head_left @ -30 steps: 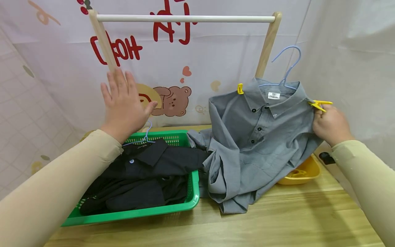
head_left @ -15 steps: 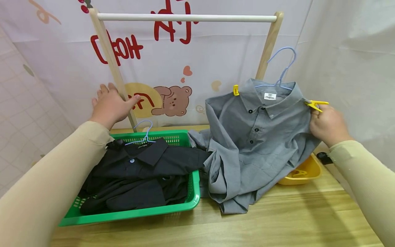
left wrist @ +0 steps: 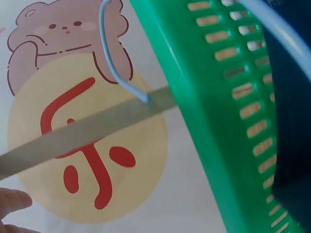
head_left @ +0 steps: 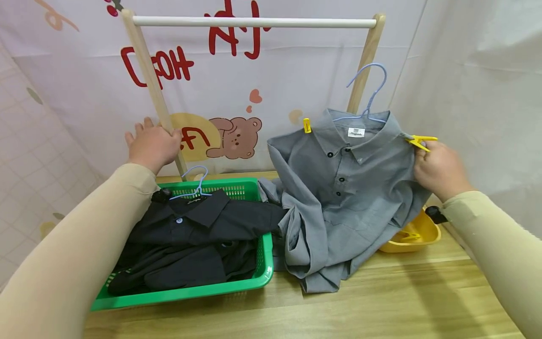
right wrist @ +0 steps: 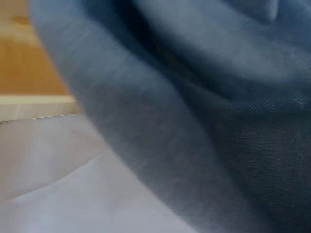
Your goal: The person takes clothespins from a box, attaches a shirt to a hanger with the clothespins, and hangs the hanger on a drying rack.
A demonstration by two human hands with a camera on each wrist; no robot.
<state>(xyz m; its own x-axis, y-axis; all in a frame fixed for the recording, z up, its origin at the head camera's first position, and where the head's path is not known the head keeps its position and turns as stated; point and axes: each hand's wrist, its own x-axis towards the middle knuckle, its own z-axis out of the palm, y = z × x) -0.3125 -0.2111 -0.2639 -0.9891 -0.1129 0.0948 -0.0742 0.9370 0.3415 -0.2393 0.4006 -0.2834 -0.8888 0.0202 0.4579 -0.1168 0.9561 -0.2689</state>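
Note:
My right hand grips the right shoulder of a grey button-up shirt, close beside a yellow clothespin. A blue hanger rises from the collar. Another yellow clothespin sits on the shirt's left shoulder. In the right wrist view, grey cloth fills most of the picture. My left hand, fingers extended, is at the left wooden post of a rack, its thumb overlapping the post. Some of its fingers show at the edge of the left wrist view.
A green basket on the wooden table holds black clothing with another blue hanger. Behind the grey shirt stands a yellow bowl with clothespins. The rack's white bar spans the top.
The left hand has come down and to the left, from being raised before the post to beside it. The right hand has shifted left with the shirt and hanger.

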